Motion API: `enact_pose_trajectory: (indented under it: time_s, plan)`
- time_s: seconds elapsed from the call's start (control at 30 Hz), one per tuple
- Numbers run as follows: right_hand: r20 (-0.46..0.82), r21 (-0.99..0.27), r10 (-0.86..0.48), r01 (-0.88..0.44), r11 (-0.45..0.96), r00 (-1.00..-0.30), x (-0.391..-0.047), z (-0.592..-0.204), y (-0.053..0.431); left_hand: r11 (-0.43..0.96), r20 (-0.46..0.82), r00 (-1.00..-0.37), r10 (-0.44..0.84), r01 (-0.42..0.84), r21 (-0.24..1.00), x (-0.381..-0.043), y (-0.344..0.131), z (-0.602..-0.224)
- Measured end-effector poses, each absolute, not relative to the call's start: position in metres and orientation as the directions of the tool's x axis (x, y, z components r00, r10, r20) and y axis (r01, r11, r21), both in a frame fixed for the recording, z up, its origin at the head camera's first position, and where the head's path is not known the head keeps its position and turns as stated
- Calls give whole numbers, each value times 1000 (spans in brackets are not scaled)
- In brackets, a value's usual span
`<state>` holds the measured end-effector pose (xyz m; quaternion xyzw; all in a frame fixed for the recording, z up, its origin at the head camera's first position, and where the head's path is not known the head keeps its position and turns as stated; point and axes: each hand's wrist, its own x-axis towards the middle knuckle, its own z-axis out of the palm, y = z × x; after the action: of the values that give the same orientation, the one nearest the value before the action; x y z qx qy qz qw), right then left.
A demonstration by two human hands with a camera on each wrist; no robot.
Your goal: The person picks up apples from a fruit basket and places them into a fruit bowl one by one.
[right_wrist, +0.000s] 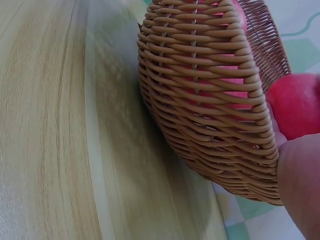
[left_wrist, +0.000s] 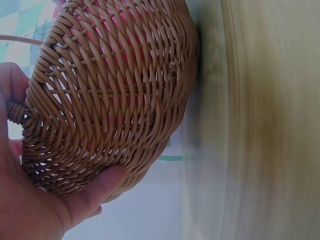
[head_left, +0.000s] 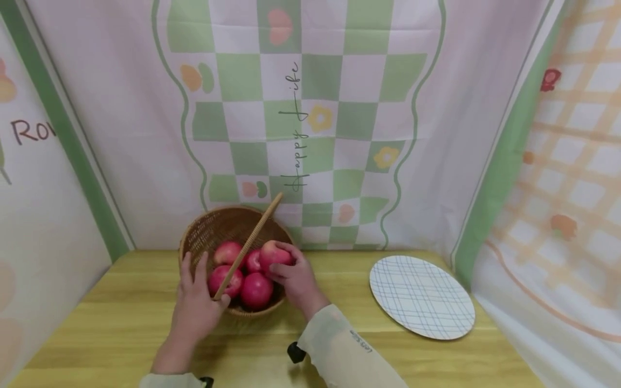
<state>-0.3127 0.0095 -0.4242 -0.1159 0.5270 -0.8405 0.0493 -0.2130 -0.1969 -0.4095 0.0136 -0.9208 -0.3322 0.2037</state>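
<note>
A brown wicker basket point(head_left: 201, 233) with a thin arched handle point(head_left: 254, 231) stands on the wooden table and holds several red apples point(head_left: 256, 291). My left hand point(head_left: 193, 315) grips its left side near the handle's base. In the left wrist view, the thumb of that hand point(left_wrist: 35, 212) presses the woven outer wall, with other fingers at the rim. At the basket's right side, my right hand point(head_left: 302, 280) holds one red apple point(head_left: 273, 253) above the others. The right wrist view shows this apple point(right_wrist: 296, 106) at the rim, partly cut off by the frame edge.
To the right on the wooden table point(head_left: 339, 345) lies an oval white plate point(head_left: 422, 297) with blue crossing lines. Behind the table hangs a green-and-white checked cloth point(head_left: 320, 75). More printed cloths hang at the left and right sides.
</note>
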Motion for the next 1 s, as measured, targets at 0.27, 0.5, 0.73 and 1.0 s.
enact_pose_trajectory:
  time_s: [0.27, 0.5, 0.73, 1.0]
  plan:
    - [141, -844, -204, -10, -536, -969, -312, -426, 12, 777, 324, -933, -157, 86, 623, -211, -194, -406]
    - [132, -842, -225, 10, -539, -965, -312, -425, 14, 778, 347, -925, -151, 106, 619, -212, -194, -409]
    - [147, -851, -267, 16, -524, -952, -312, -424, 16, 773, 344, -926, -155, 103, 625, -212, -195, -410]
    - [188, -829, -324, 27, -559, -927, -308, -423, 22, 781, 360, -920, -156, 108, 615, -211, -194, -411]
